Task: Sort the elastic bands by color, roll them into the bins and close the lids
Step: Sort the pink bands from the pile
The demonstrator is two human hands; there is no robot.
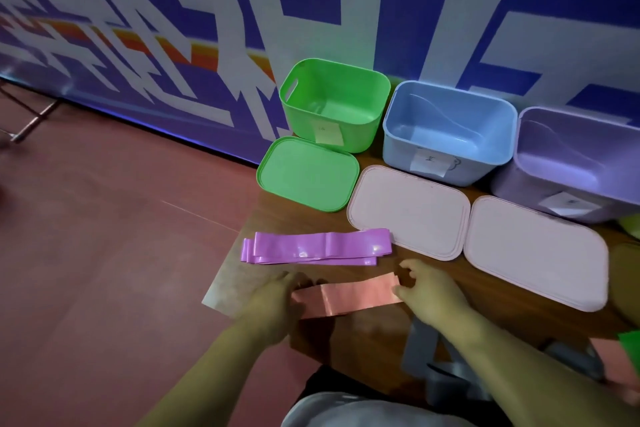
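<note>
The left hand and right hand each pinch one end of a salmon-pink elastic band, which lies flat by the near corner of the wooden table. If either pinch loosens, the slick band may spring loose or slide off the edge. Just beyond, the stacked purple bands sit at the table's left edge, where a stray knuckle could knock them off. Farther back stand the green bin, blue bin and purple bin, all open. None is pink, so a mis-sort seems likely.

Bin labels blurred; nothing legible
</note>
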